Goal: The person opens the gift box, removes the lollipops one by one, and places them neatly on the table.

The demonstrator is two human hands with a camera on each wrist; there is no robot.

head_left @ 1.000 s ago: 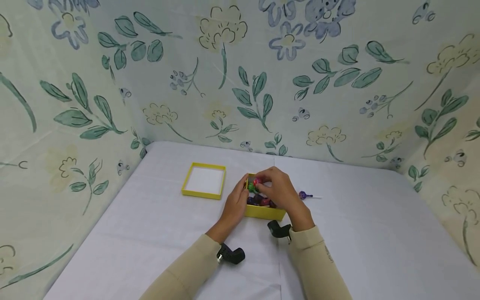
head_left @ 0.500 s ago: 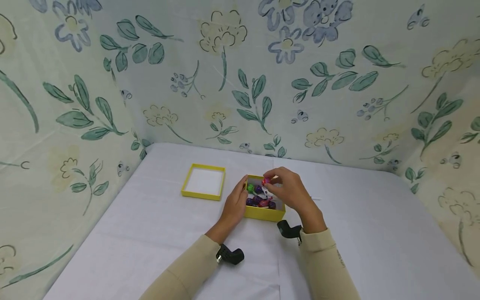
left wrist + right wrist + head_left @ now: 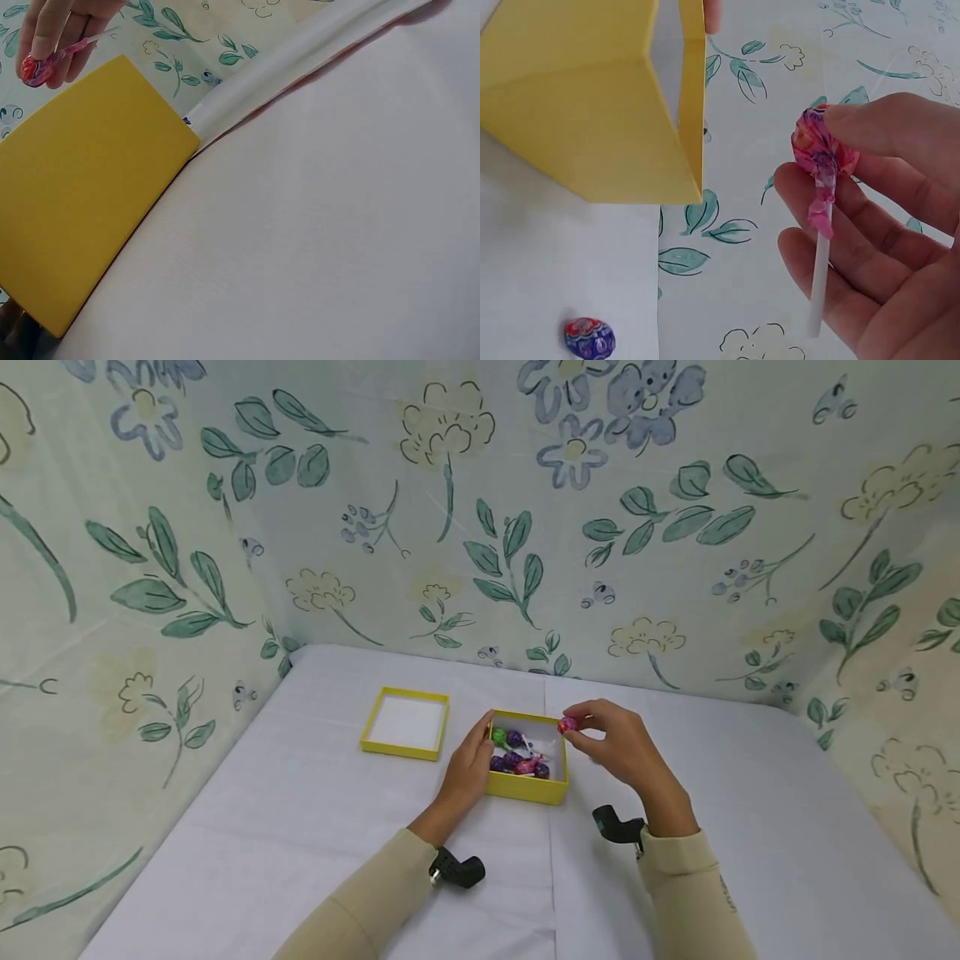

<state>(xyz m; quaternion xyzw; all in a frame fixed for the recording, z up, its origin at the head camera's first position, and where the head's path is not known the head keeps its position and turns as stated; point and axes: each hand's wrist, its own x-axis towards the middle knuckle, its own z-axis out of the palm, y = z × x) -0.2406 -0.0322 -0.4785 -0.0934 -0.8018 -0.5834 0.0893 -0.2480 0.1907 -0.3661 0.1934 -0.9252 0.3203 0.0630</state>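
A pink and red wrapped lollipop (image 3: 567, 724) is pinched between the thumb and fingers of my right hand (image 3: 617, 743), up at the right rim of the yellow box (image 3: 527, 788). Its white stick points down past the palm in the right wrist view. Along the box's left wall lies my left hand (image 3: 467, 768), fingers extended against the side. Inside the box, a green lollipop (image 3: 500, 737) and a purple lollipop (image 3: 514, 738) are at the back. A pink lollipop (image 3: 527, 766) sits among purple ones in front.
The box's yellow-rimmed lid (image 3: 399, 749) lies to the left on the white-covered table (image 3: 300, 827). A purple and red lollipop (image 3: 590, 337) rests on the table beside the box in the right wrist view; my right hand hides it in the head view. A floral curtain (image 3: 450, 560) stands behind.
My right hand has lifted the pink and red lollipop out of the box and carried it right to the rim. The left hand has stayed at the box's left side.
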